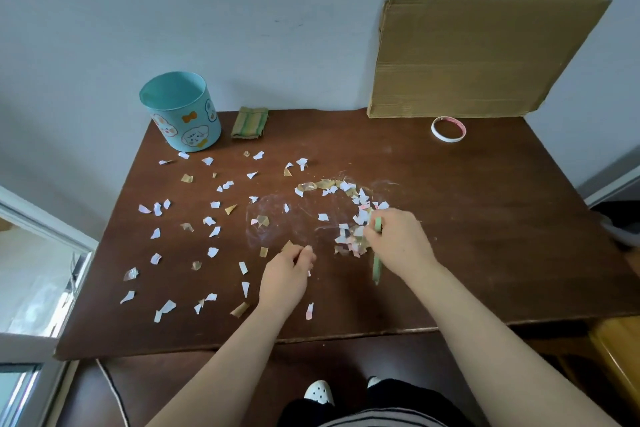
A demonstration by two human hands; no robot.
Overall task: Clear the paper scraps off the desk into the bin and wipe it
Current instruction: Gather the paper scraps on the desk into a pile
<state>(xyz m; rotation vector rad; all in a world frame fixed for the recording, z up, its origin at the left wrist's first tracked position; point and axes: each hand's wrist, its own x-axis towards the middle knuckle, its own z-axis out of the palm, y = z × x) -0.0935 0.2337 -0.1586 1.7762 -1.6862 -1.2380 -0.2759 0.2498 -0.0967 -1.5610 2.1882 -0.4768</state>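
Observation:
Several white, pink and tan paper scraps (211,222) lie scattered over the left half of the brown desk (485,218). A denser heap of scraps (353,236) is gathered at the middle. My right hand (398,243) grips a thin green strip (376,269) held on edge against that heap. My left hand (285,276) has its fingers curled, pinching a tan scrap (290,246) on the desk. The light blue bin (181,113), open at the top, stands at the back left. A folded green cloth (250,123) lies next to it.
A flattened cardboard box (485,52) leans on the wall at the back right, with a white tape ring (448,129) in front of it. Whitish smears (273,215) mark the desk's middle. A window frame (41,253) is at the left, my feet below the front edge.

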